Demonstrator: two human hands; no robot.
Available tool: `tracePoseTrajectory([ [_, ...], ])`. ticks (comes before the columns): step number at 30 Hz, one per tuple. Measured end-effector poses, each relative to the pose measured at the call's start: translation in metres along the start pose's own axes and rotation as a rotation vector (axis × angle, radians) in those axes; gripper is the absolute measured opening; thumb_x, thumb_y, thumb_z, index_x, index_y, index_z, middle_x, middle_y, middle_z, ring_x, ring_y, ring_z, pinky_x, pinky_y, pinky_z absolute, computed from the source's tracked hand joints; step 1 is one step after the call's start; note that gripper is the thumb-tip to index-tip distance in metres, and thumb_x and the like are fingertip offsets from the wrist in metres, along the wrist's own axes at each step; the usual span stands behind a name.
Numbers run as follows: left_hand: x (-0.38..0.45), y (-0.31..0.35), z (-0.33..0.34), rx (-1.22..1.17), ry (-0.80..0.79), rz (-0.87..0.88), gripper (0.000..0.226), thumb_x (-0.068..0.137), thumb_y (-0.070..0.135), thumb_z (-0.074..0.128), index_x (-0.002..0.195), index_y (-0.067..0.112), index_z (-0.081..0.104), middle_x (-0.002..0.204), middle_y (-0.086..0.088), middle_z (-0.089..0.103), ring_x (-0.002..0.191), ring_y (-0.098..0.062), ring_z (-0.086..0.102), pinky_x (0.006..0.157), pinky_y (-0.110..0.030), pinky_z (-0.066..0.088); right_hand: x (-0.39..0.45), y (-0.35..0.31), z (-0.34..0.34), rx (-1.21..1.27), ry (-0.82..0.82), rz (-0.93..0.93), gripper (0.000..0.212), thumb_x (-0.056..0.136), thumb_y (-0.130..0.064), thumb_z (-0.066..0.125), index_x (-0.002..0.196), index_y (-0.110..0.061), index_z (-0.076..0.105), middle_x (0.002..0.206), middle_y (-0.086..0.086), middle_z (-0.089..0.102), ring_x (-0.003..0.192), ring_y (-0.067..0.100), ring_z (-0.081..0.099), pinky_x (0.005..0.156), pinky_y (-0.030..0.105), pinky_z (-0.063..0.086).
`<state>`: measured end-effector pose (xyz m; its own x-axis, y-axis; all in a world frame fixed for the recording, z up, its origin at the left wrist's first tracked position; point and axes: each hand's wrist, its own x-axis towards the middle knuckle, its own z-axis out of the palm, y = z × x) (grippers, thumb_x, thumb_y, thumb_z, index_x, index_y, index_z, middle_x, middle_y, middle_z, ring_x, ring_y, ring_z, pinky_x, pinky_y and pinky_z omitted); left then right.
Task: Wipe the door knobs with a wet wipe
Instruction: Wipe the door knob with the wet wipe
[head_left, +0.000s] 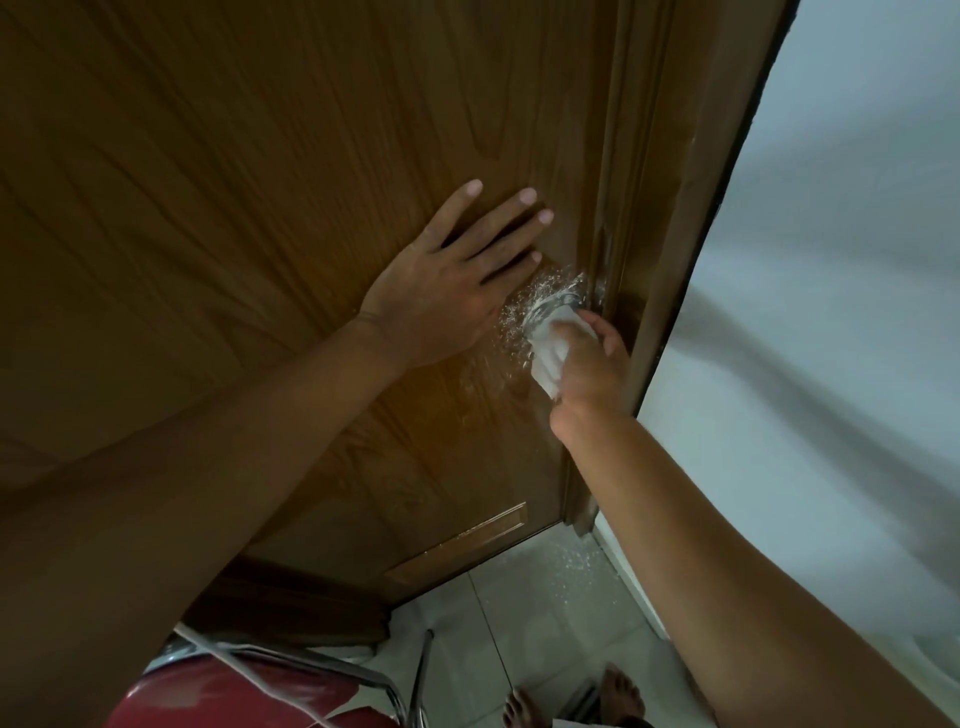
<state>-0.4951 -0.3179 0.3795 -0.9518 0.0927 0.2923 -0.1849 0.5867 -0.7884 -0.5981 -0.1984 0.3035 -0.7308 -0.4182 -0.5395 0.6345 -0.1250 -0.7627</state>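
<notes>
The left hand (447, 280) lies flat on the door (260, 182), fingers straight and spread, and it grips nothing. The right hand (589, 358) has its fingers curled around the white wipe (545, 358), which is wrapped over the knob (553, 306). The knob sits near the right edge of the door, beside the frame (670, 208); only a little of its metal base shows. White specks lie on the door around it.

To do this step well, I think the right hand should twist the wipe around the whole knob, also the neck and the base ring. The left hand should hold the door steady, so that it does not swing.
</notes>
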Motion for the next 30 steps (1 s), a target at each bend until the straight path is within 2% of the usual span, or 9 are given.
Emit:
tracePoseTrajectory([
  [3,0.001,0.000,0.000,-0.024,0.014,-0.006,0.047,0.109,0.031,0.030,0.150,0.014,0.045,0.167,-0.011,0.023,0.155,-0.033,0.017,0.122,-0.057,0.003,0.008,-0.010,-0.007,0.134,-0.054,0.206,0.019,0.091,-0.026,0.071,0.107,-0.019,0.062,0.102,0.004,0.065,0.099,0.020,0.064,0.079,0.028,0.054],
  [8,0.000,0.000,0.001,-0.028,0.029,-0.009,0.047,0.109,0.031,0.031,0.150,0.014,0.046,0.166,-0.012,0.024,0.155,-0.033,0.017,0.122,-0.057,0.005,0.003,0.015,0.002,-0.249,0.029,-0.378,0.022,0.089,-0.019,0.074,0.110,-0.024,0.070,0.109,-0.004,0.066,0.097,0.008,0.064,0.077,0.021,0.058],
  [11,-0.001,0.001,0.001,-0.032,0.034,-0.009,0.047,0.108,0.032,0.032,0.150,0.013,0.046,0.166,-0.012,0.024,0.155,-0.033,0.017,0.122,-0.057,0.006,0.006,0.028,-0.005,-0.337,0.000,-0.567,0.028,0.086,-0.016,0.077,0.111,-0.028,0.069,0.118,-0.004,0.061,0.103,0.010,0.062,0.082,0.022,0.058],
  [13,-0.001,0.001,0.001,-0.018,0.033,-0.002,0.048,0.108,0.033,0.032,0.150,0.014,0.045,0.167,-0.012,0.023,0.155,-0.033,0.016,0.122,-0.057,0.005,0.009,0.025,-0.011,-0.344,-0.049,-0.507,0.029,0.087,-0.017,0.076,0.112,-0.028,0.068,0.116,-0.005,0.062,0.098,0.006,0.062,0.078,0.021,0.058],
  [16,-0.001,0.001,0.002,-0.016,0.047,0.000,0.048,0.108,0.033,0.033,0.150,0.014,0.046,0.166,-0.012,0.024,0.155,-0.034,0.018,0.122,-0.058,0.005,0.008,0.004,-0.007,-0.053,-0.119,-0.052,0.029,0.084,-0.021,0.077,0.110,-0.030,0.069,0.116,-0.003,0.064,0.106,0.014,0.061,0.082,0.030,0.055],
  [18,-0.001,0.000,0.002,-0.022,0.050,0.001,0.047,0.108,0.033,0.033,0.149,0.014,0.047,0.166,-0.012,0.025,0.154,-0.034,0.018,0.122,-0.057,0.005,0.008,-0.002,-0.002,0.075,-0.095,0.082,0.034,0.079,-0.016,0.079,0.109,-0.030,0.070,0.116,-0.001,0.065,0.109,0.022,0.060,0.084,0.035,0.055],
  [23,-0.002,0.001,0.003,-0.025,0.056,-0.002,0.047,0.108,0.033,0.032,0.148,0.013,0.048,0.166,-0.013,0.024,0.154,-0.034,0.018,0.122,-0.058,0.006,-0.006,0.013,0.004,-0.217,0.002,-0.349,0.035,0.084,0.002,0.072,0.104,-0.026,0.069,0.116,0.001,0.063,0.102,0.015,0.061,0.058,0.010,0.052],
  [26,-0.002,0.001,0.004,-0.023,0.056,0.001,0.048,0.108,0.033,0.033,0.149,0.014,0.047,0.166,-0.013,0.023,0.155,-0.034,0.017,0.122,-0.058,0.007,-0.005,0.014,0.003,-0.193,-0.016,-0.302,0.039,0.083,0.006,0.070,0.102,-0.028,0.069,0.117,0.000,0.064,0.105,0.014,0.061,0.074,0.019,0.059],
  [30,-0.002,0.001,0.004,-0.032,0.048,0.008,0.049,0.107,0.035,0.034,0.149,0.014,0.046,0.167,-0.013,0.022,0.155,-0.034,0.016,0.122,-0.058,0.005,0.005,-0.004,0.006,0.276,-0.068,0.117,0.034,0.092,0.001,0.060,0.109,-0.025,0.073,0.110,0.001,0.066,0.116,0.024,0.059,0.105,0.045,0.049],
])
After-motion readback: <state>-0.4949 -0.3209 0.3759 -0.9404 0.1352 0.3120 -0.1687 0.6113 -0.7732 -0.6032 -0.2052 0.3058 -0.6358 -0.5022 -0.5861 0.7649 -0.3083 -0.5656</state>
